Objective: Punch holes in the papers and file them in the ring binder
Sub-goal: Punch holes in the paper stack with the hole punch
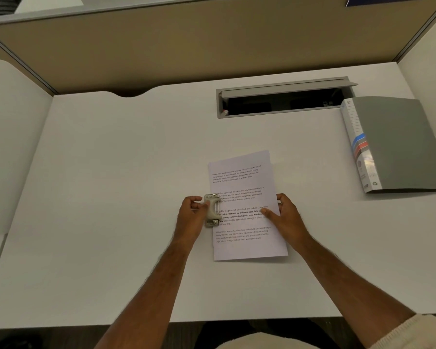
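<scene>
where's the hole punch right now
In the head view the hole punch sits on the white desk at the left edge of the papers, held by the left hand, just left of centre.

A white worktop [111, 197] carries printed papers [244, 238] with a hole punch [212, 210] at their left edge, and a closed grey ring binder [398, 144] lying at far right.

Printed papers [247, 205] lie flat, beige hole punch [212, 210] seemingly straddling their left edge; grey ring binder [398, 144] closed, far right.
</scene>
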